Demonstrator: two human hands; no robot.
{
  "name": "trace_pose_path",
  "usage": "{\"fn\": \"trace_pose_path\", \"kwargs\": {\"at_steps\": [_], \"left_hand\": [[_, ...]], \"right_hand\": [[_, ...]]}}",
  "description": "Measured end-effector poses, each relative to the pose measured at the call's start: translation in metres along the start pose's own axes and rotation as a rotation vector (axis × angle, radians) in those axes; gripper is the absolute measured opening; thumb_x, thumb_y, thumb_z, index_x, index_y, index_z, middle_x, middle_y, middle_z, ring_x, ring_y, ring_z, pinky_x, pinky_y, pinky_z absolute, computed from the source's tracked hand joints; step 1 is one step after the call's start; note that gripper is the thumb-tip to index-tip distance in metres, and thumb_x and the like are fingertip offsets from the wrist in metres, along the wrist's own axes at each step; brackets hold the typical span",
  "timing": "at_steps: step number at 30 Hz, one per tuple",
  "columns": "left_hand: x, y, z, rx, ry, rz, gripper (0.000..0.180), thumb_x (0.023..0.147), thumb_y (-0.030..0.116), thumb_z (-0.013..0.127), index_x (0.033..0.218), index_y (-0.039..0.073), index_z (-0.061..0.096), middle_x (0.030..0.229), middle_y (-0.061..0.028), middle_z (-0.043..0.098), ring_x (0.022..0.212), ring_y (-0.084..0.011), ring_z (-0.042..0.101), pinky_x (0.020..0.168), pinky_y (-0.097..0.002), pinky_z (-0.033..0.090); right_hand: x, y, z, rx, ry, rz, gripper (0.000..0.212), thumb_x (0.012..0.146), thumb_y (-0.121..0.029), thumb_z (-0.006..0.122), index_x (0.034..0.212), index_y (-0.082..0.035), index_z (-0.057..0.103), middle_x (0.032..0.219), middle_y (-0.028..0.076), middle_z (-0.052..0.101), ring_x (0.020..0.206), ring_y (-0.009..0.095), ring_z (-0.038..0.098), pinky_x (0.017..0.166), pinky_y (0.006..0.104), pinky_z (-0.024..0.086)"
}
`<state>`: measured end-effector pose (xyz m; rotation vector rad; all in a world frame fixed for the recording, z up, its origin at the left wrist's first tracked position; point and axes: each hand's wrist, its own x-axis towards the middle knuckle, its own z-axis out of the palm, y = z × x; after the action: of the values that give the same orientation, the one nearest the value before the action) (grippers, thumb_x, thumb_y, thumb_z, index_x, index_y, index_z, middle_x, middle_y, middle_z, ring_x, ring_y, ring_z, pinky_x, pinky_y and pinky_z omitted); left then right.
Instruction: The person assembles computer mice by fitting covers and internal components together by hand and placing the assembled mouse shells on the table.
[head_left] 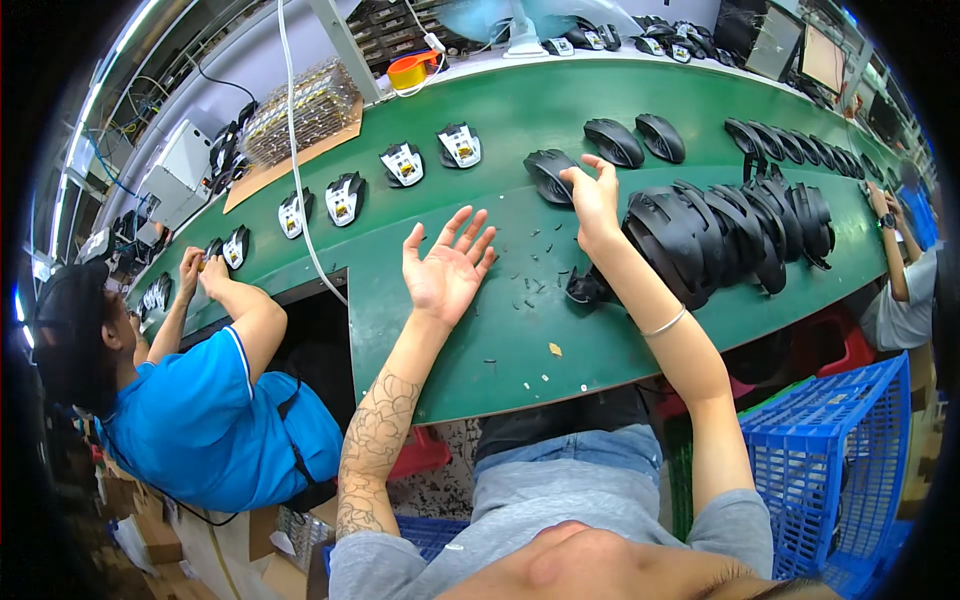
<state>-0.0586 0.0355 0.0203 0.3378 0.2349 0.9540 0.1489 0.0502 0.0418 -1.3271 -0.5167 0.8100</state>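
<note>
My left hand (447, 265) is raised over the green bench, palm up, fingers spread and nothing in it. My right hand (597, 205) is beside a black computer mouse (547, 174), its fingertips overlapping the mouse's right edge. Its fingers are apart and I cannot tell if they touch the mouse. To the right of that hand lies a stacked row of black mouse top shells (690, 240). A small black piece (588, 287) sits by the near left end of the row. Two more black mice (613, 143) stand farther back.
Open mouse bases with white insides (403, 164) line the green belt (500, 120) at the left. More black mice (790, 146) stand far right. Black scraps (530, 285) litter the bench. A white cable (293, 130) hangs down. Co-workers (215, 420) sit either side; a blue crate (800, 470) stands right.
</note>
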Motion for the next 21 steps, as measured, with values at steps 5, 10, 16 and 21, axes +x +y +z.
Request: {"fn": "trace_pose_path", "kwargs": {"at_steps": [5, 10, 16, 21], "left_hand": [[0.003, -0.004, -0.001, -0.016, 0.018, -0.019, 0.059, 0.084, 0.046, 0.045, 0.125, 0.002, 0.045, 0.127, -0.013, 0.048, 0.108, -0.0279, 0.049, 0.09, -0.0399, 0.042], [-0.001, -0.003, -0.002, -0.007, 0.034, -0.009, 0.058, 0.084, 0.045, 0.046, 0.123, 0.002, 0.046, 0.125, -0.013, 0.05, 0.106, -0.0279, 0.05, 0.089, -0.0397, 0.042], [0.001, -0.004, -0.002, -0.002, 0.037, -0.017, 0.058, 0.084, 0.045, 0.046, 0.122, 0.002, 0.046, 0.124, -0.0129, 0.051, 0.105, -0.0277, 0.051, 0.089, -0.0397, 0.042], [0.002, -0.003, -0.002, 0.011, 0.046, -0.013, 0.057, 0.084, 0.045, 0.046, 0.122, 0.002, 0.047, 0.123, -0.0127, 0.051, 0.104, -0.0274, 0.051, 0.089, -0.0392, 0.042]], "right_hand": [[0.009, 0.007, -0.005, 0.059, -0.047, -0.092, 0.039, 0.07, -0.008, 0.064, 0.105, -0.003, 0.048, 0.101, 0.008, 0.048, 0.096, 0.019, 0.048, 0.078, 0.0296, 0.042], [0.005, 0.013, -0.006, 0.105, -0.071, 0.16, 0.035, 0.069, -0.005, 0.062, 0.101, -0.004, 0.047, 0.093, 0.007, 0.05, 0.083, 0.017, 0.05, 0.065, 0.0317, 0.043], [0.015, 0.022, -0.007, 0.22, -0.241, 0.277, 0.035, 0.07, -0.003, 0.06, 0.102, -0.005, 0.046, 0.092, 0.007, 0.05, 0.086, 0.017, 0.049, 0.073, 0.0318, 0.041], [0.012, 0.017, -0.003, 0.283, -0.269, 0.229, 0.026, 0.077, -0.003, 0.057, 0.101, -0.006, 0.048, 0.1, 0.005, 0.053, 0.094, 0.014, 0.051, 0.096, 0.0381, 0.032]]}}
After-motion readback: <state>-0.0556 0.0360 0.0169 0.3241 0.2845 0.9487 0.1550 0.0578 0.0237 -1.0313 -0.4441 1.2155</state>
